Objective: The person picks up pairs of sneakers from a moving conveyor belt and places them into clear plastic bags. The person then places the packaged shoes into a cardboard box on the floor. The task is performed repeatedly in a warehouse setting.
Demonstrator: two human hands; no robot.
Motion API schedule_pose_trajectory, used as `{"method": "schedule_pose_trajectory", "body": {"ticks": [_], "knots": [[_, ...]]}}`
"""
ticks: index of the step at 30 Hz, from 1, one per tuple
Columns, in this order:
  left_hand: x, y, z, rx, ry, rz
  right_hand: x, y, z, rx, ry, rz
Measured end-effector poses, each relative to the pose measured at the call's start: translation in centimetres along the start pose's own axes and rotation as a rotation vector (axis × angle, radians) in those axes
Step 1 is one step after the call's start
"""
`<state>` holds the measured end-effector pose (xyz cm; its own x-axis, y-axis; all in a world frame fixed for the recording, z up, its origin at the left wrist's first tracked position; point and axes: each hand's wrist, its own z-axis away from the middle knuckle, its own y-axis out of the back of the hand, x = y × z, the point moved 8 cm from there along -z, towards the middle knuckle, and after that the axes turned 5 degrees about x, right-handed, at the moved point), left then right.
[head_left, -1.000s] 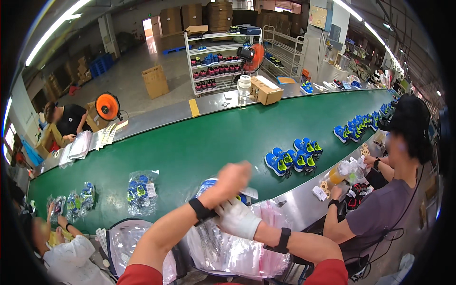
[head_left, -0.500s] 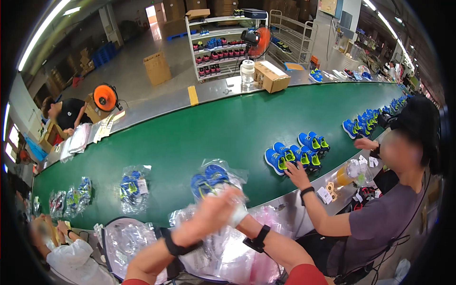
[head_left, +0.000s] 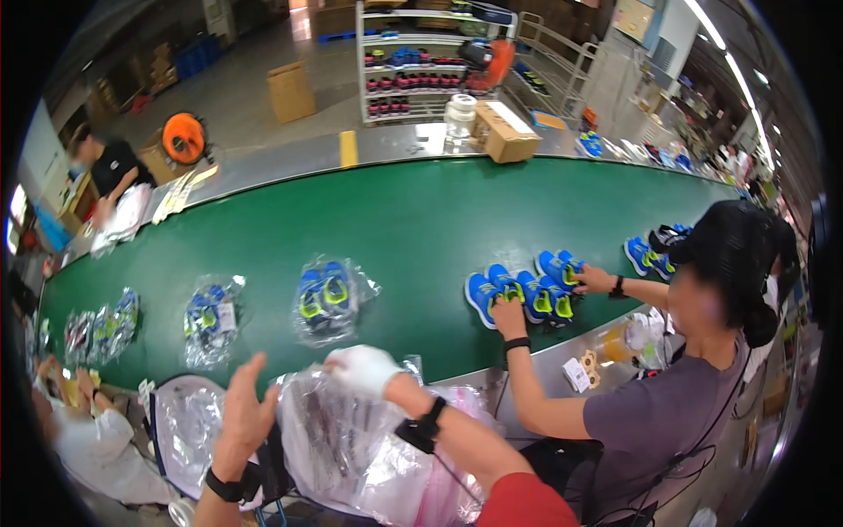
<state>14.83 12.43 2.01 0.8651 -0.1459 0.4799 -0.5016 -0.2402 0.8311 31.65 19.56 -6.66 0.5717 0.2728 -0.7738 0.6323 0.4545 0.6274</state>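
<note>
One bag pile (head_left: 351, 457), clear plastic with pink edging toward its right side, lies directly before the person, along the near side of the green belt (head_left: 421, 211). The right hand (head_left: 362, 369), in a white glove, is at the far edge of the bag pile, fingers close together and directed left; whether it grips any film cannot be told. The left hand (head_left: 246, 404), bare, is raised just left of the bag pile, spread wide, thumb apart from the fingers, holding nothing. Each wrist carries a dark wristband (head_left: 421, 428).

The nearest bagged pair (head_left: 332, 294), blue and lime shoes in clear plastic, lies on the green belt beyond the bag pile, apart from both hands. A second bagged pair (head_left: 211, 318), with a white tag, lies beyond and left of the bag pile; more bagged shoes (head_left: 127, 321) lie farther left of it. Unbagged blue shoes (head_left: 532, 299) stand grouped beyond and right of the bag pile. A co-worker (head_left: 650, 413), right of the bag pile, has both hands at that group.

A second heap of clear plastic (head_left: 191, 417) sits left of the bag pile. Well beyond the bag pile, across the green belt, stand a cardboard box (head_left: 509, 136) and a white-lidded jar (head_left: 459, 117).
</note>
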Motion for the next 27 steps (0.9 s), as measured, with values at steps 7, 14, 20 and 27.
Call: {"method": "schedule_pose_trajectory", "body": {"ticks": [7, 14, 20, 27], "knots": [[3.1, -0.6, 10.9, -0.317, 0.184, 0.422, -4.5, 5.7, 10.7, 0.137, 0.114, 0.070], [4.6, -0.3, 24.7, -0.663, 0.124, 0.552, -13.2, -3.0, 21.8, -0.176, 0.098, -0.347], [-1.2, 1.1, 37.4, -0.648, 0.187, 0.380, -21.4, -20.1, 25.8, -0.598, 0.363, -0.147], [-8.7, 7.3, 53.0, -0.056, 0.968, 0.383, -26.3, -30.7, 27.1, -1.016, 0.476, -0.253]]}}
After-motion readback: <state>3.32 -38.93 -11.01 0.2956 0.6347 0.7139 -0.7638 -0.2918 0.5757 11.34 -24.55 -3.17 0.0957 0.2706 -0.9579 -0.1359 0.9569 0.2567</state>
